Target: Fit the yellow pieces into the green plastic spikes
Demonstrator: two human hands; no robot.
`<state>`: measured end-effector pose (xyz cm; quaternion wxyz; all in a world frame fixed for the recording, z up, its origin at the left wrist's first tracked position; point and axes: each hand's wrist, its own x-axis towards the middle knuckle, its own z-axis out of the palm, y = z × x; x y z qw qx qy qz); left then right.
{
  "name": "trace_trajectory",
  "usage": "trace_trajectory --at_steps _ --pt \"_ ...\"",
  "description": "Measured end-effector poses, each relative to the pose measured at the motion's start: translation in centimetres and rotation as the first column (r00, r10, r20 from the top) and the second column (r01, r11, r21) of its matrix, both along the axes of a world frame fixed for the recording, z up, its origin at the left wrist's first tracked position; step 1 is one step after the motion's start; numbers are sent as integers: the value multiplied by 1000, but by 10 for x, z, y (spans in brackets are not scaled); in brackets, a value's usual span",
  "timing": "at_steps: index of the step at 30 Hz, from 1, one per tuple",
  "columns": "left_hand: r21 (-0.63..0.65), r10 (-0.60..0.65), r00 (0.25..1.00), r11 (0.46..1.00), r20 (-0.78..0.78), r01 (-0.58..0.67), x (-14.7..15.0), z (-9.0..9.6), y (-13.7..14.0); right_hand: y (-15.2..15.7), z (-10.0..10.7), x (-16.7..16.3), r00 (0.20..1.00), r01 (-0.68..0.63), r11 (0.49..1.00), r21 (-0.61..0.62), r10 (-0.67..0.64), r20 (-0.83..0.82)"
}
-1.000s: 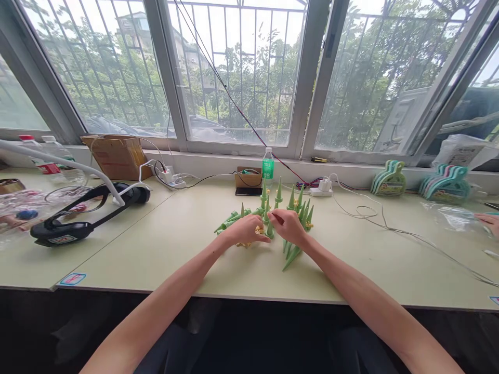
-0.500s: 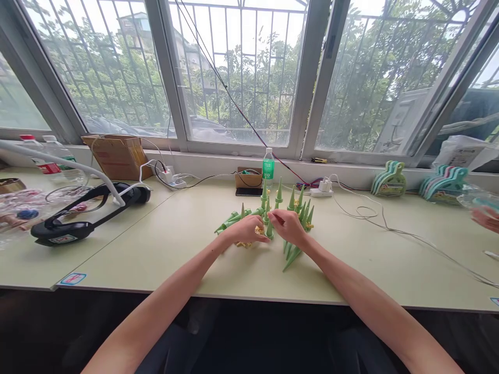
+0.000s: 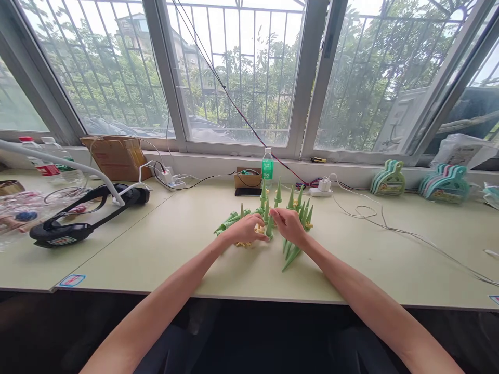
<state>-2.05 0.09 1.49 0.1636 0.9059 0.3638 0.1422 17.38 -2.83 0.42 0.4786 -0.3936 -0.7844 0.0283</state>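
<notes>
My left hand [image 3: 248, 230] is closed around the lower part of a green cone [image 3: 269, 227] that stands upright on the table. Just above that cone, my right hand [image 3: 289, 222] has thumb and forefinger pinched together; whatever is between them is too small to make out. Small yellow pieces [image 3: 244, 244] lie under and beside my left hand. Behind my hands, several green cones [image 3: 278, 192] stand upright, some with yellow bits attached. Other green cones [image 3: 292, 258] lie beneath my right wrist, and green tapered pieces [image 3: 225, 224] lie left of my left hand.
A green-labelled bottle [image 3: 267, 165], a small cardboard box [image 3: 248, 179] and a phone [image 3: 248, 192] are at the back. A black headset [image 3: 64, 234] lies left. White cables [image 3: 413, 236] run across the right side, near stacked pastel hangers [image 3: 390, 179]. The table's front edge [image 3: 249, 299] is close.
My right hand has shifted very slightly at the cone's tip, while my left hand stays at its base. Another person's hand at the right edge has gone from view.
</notes>
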Motion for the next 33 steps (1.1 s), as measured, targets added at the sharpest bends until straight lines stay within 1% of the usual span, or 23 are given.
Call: trace_trajectory --at_steps 4,9,15,19,24,28,30,33 --pt "-2 -1 999 1000 41 1 0 5 -1 1 -1 1 1000 15 1000 0 -15 -20" --pt "-71 24 993 997 116 -16 2 16 -5 3 -2 1 998 39 999 -27 -41 -53" --pt "-140 13 972 990 233 20 3 23 -10 4 -3 1 996 64 997 -52 -67 -67" --pt "-202 21 961 979 277 37 3 27 -12 5 -4 2 995 76 996 -51 -79 -61" --pt "-273 57 935 961 351 44 3 31 -15 6 -5 2 997 66 995 -79 -69 -45" --pt "-323 79 924 945 375 50 2 33 -15 6 -5 2 997 64 994 -88 -67 -34" --pt "-328 80 922 943 380 53 2 32 -14 6 -5 2 997 63 994 -90 -67 -35" --pt "-282 84 935 959 346 19 0 31 -12 7 -6 2 997 62 995 -82 -65 -39"
